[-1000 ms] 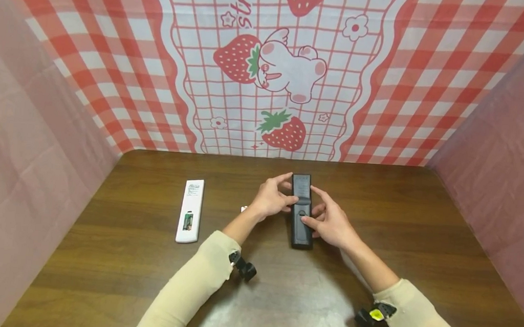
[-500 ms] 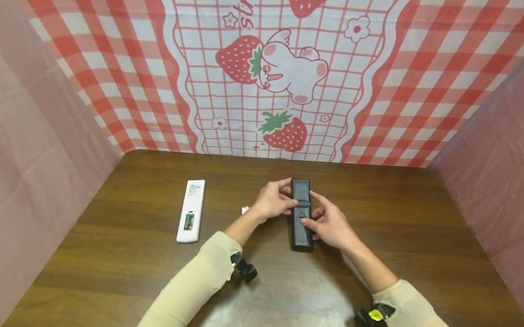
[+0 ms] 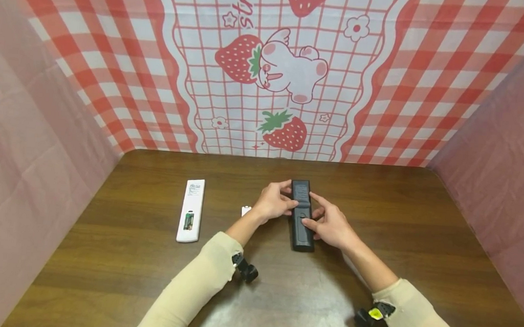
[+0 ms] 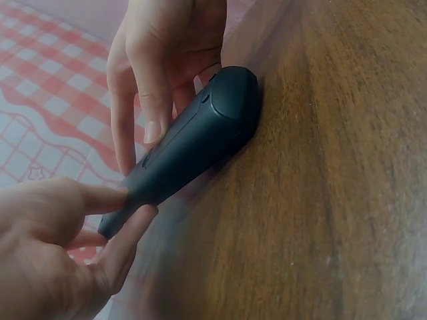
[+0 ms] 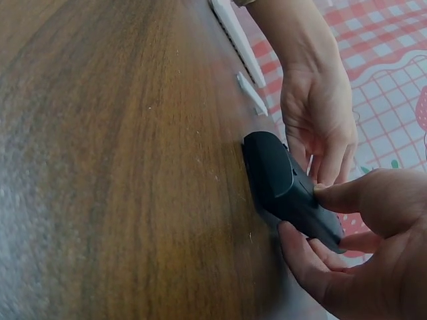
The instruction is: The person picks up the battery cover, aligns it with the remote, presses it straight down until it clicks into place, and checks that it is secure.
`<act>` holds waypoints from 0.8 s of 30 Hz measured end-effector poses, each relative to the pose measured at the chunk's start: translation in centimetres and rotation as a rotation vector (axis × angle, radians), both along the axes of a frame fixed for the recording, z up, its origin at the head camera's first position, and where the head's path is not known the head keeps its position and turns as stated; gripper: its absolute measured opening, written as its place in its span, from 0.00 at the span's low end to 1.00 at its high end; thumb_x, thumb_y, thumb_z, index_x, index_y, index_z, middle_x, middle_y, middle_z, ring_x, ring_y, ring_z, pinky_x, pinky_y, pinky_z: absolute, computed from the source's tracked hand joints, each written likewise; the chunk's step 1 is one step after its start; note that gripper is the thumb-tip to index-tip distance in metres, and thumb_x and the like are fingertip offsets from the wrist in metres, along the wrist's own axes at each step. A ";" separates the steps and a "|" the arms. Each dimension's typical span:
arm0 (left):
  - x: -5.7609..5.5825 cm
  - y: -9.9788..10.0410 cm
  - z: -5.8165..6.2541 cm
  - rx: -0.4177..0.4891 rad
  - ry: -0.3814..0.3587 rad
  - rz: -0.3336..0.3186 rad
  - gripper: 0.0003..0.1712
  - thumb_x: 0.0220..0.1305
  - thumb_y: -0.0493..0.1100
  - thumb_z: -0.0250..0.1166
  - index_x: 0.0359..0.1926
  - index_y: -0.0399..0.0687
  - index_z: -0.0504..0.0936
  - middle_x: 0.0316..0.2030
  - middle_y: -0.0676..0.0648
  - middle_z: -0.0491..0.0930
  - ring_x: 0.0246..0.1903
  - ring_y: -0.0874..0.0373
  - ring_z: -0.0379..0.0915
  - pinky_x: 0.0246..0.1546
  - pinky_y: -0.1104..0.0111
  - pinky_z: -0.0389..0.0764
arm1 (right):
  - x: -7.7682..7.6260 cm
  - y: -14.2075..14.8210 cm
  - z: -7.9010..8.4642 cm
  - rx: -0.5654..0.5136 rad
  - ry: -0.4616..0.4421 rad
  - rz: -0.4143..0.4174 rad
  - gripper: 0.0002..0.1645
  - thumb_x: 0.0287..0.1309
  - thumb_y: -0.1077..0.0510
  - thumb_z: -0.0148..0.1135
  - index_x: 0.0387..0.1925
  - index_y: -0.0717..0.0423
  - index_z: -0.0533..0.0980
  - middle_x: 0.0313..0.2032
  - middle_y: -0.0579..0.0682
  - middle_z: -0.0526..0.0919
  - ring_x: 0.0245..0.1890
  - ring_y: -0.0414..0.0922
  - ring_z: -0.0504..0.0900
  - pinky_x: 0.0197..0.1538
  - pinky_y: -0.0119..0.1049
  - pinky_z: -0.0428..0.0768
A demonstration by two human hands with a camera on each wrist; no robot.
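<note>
A black remote control (image 3: 301,233) lies back side up, with its battery cover on the nearer half. My left hand (image 3: 274,201) grips its far left side, thumb on the back and fingers along the edge. On the other side, my right hand (image 3: 333,224) holds it, the thumb pressing near the top of the battery cover and fingers along the right edge. In the left wrist view the remote (image 4: 193,133) looks tilted, its near end at the wooden table. A white remote (image 3: 192,203) lies to the left, its open compartment (image 3: 188,221) showing a battery.
A small white piece (image 3: 246,210), seemingly a battery cover, lies on the wooden table (image 3: 96,273) partly behind the left wrist. A red-and-white strawberry cloth (image 3: 291,89) hangs behind the table, with pink cloth (image 3: 500,126) at the sides.
The black remote's far end has come slightly lower and nearer, with both hands following it a little. The battery cover looks the same, and the white remote has not moved.
</note>
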State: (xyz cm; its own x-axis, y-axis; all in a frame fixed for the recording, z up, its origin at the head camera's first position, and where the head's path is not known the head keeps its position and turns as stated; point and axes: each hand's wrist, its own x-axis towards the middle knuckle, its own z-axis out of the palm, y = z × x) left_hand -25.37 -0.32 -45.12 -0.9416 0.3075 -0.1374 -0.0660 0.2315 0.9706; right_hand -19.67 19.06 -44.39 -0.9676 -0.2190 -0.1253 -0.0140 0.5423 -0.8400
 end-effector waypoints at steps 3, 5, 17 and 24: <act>0.0 0.0 -0.1 -0.006 -0.003 0.001 0.44 0.75 0.27 0.70 0.86 0.36 0.65 0.72 0.29 0.80 0.58 0.38 0.90 0.46 0.62 0.99 | 0.1 0.0 0.0 -0.004 -0.003 0.005 0.50 0.74 0.65 0.71 0.87 0.69 0.56 0.45 0.67 0.85 0.29 0.41 0.87 0.34 0.43 0.97; 0.0 0.1 -0.2 -0.010 -0.007 0.001 0.43 0.74 0.28 0.71 0.86 0.36 0.66 0.72 0.29 0.80 0.58 0.38 0.90 0.46 0.62 0.99 | 0.1 0.1 0.0 -0.006 -0.008 0.006 0.50 0.74 0.65 0.72 0.87 0.70 0.56 0.45 0.67 0.85 0.29 0.41 0.87 0.34 0.43 0.97; 0.1 0.0 -0.2 -0.034 -0.011 0.002 0.42 0.75 0.28 0.71 0.85 0.37 0.67 0.75 0.30 0.79 0.60 0.38 0.90 0.48 0.62 0.99 | -0.1 0.2 0.0 -0.011 -0.040 0.011 0.51 0.75 0.66 0.70 0.88 0.69 0.54 0.46 0.67 0.84 0.31 0.43 0.88 0.36 0.44 0.98; 0.0 0.1 -0.3 -0.053 -0.002 0.010 0.41 0.74 0.28 0.71 0.84 0.35 0.69 0.74 0.29 0.79 0.57 0.40 0.91 0.46 0.64 0.99 | -0.2 0.1 -0.2 -0.017 -0.053 0.013 0.50 0.76 0.66 0.70 0.88 0.69 0.55 0.47 0.68 0.85 0.31 0.43 0.87 0.35 0.43 0.98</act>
